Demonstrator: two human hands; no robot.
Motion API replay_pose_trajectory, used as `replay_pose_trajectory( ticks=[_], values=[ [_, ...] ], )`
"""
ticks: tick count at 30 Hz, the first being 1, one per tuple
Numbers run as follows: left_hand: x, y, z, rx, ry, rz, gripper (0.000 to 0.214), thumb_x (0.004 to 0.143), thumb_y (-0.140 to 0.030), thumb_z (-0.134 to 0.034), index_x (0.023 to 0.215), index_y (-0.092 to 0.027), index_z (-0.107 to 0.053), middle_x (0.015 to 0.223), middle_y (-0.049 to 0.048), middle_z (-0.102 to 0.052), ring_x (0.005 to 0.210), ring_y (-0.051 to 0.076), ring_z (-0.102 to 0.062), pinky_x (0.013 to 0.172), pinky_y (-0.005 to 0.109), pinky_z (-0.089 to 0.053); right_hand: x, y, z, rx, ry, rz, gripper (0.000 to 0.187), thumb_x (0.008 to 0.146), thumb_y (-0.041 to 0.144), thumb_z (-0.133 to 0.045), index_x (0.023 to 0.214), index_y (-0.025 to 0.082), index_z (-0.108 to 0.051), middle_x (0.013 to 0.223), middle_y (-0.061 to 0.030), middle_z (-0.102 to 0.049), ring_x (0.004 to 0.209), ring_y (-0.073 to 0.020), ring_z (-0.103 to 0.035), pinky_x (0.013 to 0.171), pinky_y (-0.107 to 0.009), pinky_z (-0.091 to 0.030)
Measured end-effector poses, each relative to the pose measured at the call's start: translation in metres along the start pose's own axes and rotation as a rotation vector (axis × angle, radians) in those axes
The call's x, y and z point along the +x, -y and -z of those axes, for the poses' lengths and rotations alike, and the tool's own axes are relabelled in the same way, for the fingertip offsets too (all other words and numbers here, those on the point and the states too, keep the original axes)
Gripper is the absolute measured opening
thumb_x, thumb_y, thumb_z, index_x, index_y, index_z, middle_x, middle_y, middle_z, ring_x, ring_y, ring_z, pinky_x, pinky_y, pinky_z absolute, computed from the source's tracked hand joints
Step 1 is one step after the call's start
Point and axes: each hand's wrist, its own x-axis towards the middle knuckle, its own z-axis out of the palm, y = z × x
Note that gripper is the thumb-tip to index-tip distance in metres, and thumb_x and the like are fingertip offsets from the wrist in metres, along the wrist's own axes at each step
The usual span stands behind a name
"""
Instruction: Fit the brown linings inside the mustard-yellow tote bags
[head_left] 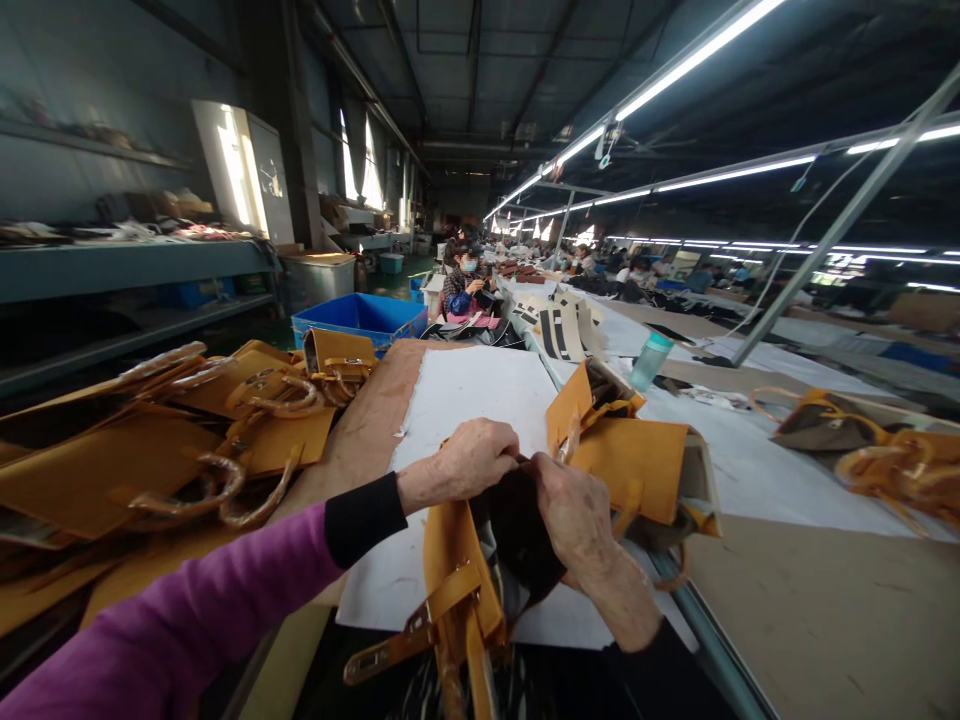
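A mustard-yellow handbag (450,560) stands at the near edge of the work table, its strap with metal hardware hanging toward me. Its dark brown inner panel (521,535) faces up between my hands. My left hand (469,460) is closed in a pinch on the panel's top edge. Close beside it, my right hand (574,510) pinches the same edge, thumb and fingers pressed together. What lies right between the fingertips is hidden. Just past my right hand sits another yellow handbag (637,465), its grey lining showing.
Yellow bags with plastic-wrapped handles (165,460) are heaped at the left. White paper (480,390) covers the table ahead. A blue bin (360,318), a teal bottle (651,362) and a metal post (840,220) stand farther off. A seated person (461,285) works beyond.
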Motion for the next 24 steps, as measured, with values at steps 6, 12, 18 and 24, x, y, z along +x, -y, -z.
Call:
replay_pose_trajectory(
  ticks=[6, 12, 18, 24],
  values=[
    [-0.014, 0.019, 0.013, -0.066, 0.056, -0.021, 0.045, 0.065, -0.022, -0.065, 0.106, -0.018, -0.047, 0.105, 0.0054, -0.058, 0.096, 0.022, -0.053, 0.08, 0.03, -0.043, -0.024, -0.028, 0.001, -0.068, -0.068, -0.007, 0.028, 0.091, 0.033, -0.042, 0.078, 0.021, -0.062, 0.058, -0.0029, -0.066, 0.056, -0.0166, -0.062, 0.051, -0.029, -0.02],
    [-0.013, 0.019, 0.018, -0.055, 0.234, -0.021, 0.041, 0.066, -0.008, -0.051, 0.104, -0.02, -0.057, 0.089, 0.0018, -0.066, 0.083, 0.018, -0.059, 0.072, 0.025, -0.042, -0.039, -0.035, -0.001, -0.099, -0.113, 0.009, 0.031, 0.092, 0.035, -0.04, 0.073, 0.022, -0.06, 0.054, -0.0016, -0.064, 0.054, -0.0182, -0.062, 0.05, -0.029, -0.02],
    [-0.011, 0.016, 0.014, -0.133, 0.185, 0.046, 0.029, 0.072, -0.011, -0.048, 0.093, -0.016, -0.066, 0.079, 0.0004, -0.067, 0.074, 0.014, -0.057, 0.067, 0.02, -0.041, -0.031, -0.032, 0.002, -0.159, -0.059, -0.02, 0.026, 0.093, 0.033, -0.039, 0.081, 0.021, -0.059, 0.058, -0.0019, -0.065, 0.056, -0.0184, -0.062, 0.051, -0.029, -0.018],
    [-0.008, 0.016, 0.007, -0.097, 0.164, 0.067, 0.023, 0.075, -0.016, -0.05, 0.089, -0.017, -0.069, 0.074, 0.0007, -0.067, 0.068, 0.013, -0.057, 0.062, 0.019, -0.039, -0.012, -0.01, 0.003, -0.217, -0.09, 0.11, 0.019, 0.092, 0.027, -0.042, 0.084, 0.02, -0.057, 0.069, -0.0032, -0.065, 0.065, -0.0167, -0.062, 0.054, -0.03, -0.022]
  ],
)
